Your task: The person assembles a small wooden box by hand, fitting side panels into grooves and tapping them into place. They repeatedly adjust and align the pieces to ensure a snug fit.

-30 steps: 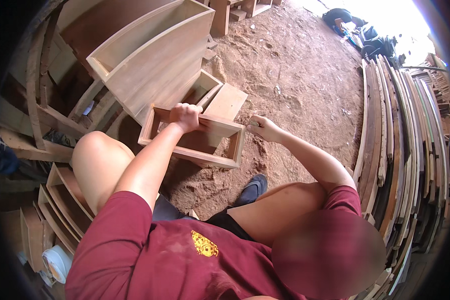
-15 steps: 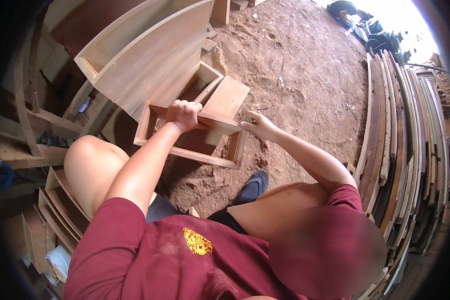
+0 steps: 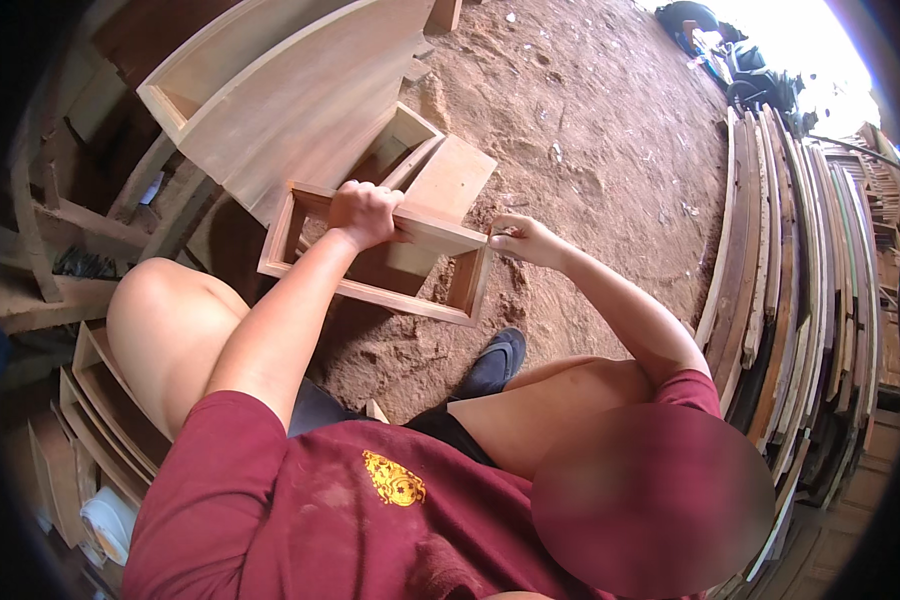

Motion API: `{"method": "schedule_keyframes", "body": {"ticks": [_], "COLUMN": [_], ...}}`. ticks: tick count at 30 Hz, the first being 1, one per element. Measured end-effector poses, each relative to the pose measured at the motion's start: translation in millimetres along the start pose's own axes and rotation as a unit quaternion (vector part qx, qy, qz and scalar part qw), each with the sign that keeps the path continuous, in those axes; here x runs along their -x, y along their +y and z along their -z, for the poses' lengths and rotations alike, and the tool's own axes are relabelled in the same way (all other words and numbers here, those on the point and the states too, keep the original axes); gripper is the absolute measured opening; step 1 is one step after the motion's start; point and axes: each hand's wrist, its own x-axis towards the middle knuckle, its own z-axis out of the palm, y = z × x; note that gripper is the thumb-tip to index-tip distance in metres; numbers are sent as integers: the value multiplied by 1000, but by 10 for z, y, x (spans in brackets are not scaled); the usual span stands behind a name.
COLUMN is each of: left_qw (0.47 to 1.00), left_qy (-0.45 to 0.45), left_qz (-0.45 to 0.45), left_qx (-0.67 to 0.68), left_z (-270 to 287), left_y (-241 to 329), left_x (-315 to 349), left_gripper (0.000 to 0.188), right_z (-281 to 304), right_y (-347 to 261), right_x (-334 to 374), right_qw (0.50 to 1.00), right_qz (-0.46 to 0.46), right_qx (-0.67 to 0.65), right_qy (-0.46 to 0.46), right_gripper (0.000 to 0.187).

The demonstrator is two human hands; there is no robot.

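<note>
My left hand (image 3: 366, 212) is wrapped around the far rail of a rectangular wooden frame (image 3: 400, 305), tilted in front of my legs. At the frame's right-hand corner, my right hand (image 3: 530, 243) has its thumb and fingers pinched together against the wood. Whatever small thing lies between those fingertips is too hidden to name. Just beyond the frame rest a flat wooden panel (image 3: 454, 178) and an open wooden box (image 3: 406, 128).
A large pale wooden carcass (image 3: 300, 110) stands at the far left. Stacked boards (image 3: 790, 290) line the right side. Drawer-like wooden boxes (image 3: 110, 390) and a white round container (image 3: 108, 524) sit at my left. My shod foot (image 3: 494, 362) is on the dirt floor (image 3: 600, 150).
My right hand has slid slightly outward over the frame's corner, its fingertips now at the outer end. The left hand keeps its grip. The whole view has shifted a little.
</note>
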Motion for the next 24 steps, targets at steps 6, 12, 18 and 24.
{"method": "schedule_keyframes", "body": {"ticks": [6,12,18,24], "left_qw": [1000,1000,1000,999], "left_qy": [-6,-7,-3,12], "left_qz": [2,6,9,3], "left_qx": [-12,23,15,30], "left_z": [13,-77,-84,-80], "left_y": [-36,-12,-57,-21], "left_x": [-37,7,40,16], "left_gripper": [12,13,13,13], "right_z": [-79,-60,-143,-57], "right_y": [-187,17,-270,-41], "right_x": [-106,58,-134,14], "right_qw": [997,999,997,998], "right_qz": [67,7,33,-19], "right_qx": [18,16,45,30], "right_qy": [16,36,52,47], "right_gripper": [41,35,43,45]}}
